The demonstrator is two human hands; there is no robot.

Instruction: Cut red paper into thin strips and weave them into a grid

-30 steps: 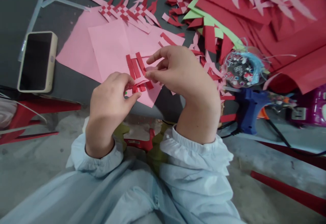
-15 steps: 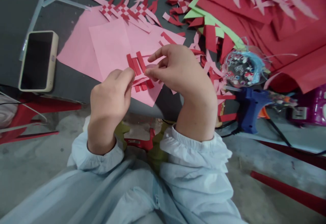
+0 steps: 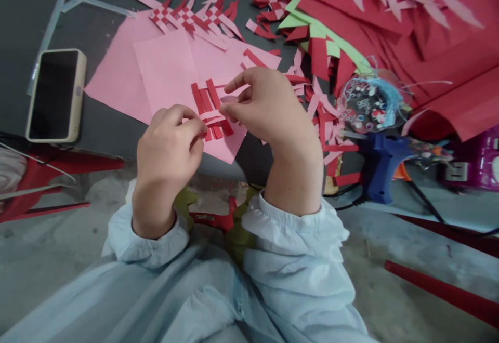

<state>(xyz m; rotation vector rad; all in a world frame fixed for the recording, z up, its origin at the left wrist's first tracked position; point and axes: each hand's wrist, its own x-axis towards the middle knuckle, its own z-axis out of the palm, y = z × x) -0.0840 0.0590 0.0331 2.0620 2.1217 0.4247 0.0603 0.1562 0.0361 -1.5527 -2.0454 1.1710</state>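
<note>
Several narrow red paper strips (image 3: 213, 94) lie side by side on pink paper sheets (image 3: 166, 67), crossed by pink paper strips (image 3: 213, 120). At the left end of the pink strips, my left hand (image 3: 167, 143) is closed in a pinch, thumb and index finger together. My right hand (image 3: 271, 106) reaches in from the other side. Its thumb and curled fingers close on the right end of a pink strip, while the index finger arches above. The fingers partly hide both strip ends.
Left of the sheets is a phone (image 3: 54, 95). Woven red-and-pink paper fish (image 3: 187, 18) lie behind. To the right are paper scraps (image 3: 322, 101), a bag of beads (image 3: 368, 104), a blue glue gun (image 3: 382, 163) and red sheets (image 3: 390, 47). A red stool (image 3: 66, 169) stands left.
My left fingers have shifted and arched, showing more of the pink strips' left part. My right hand keeps nearly the same pose. The whole view has slid slightly left.
</note>
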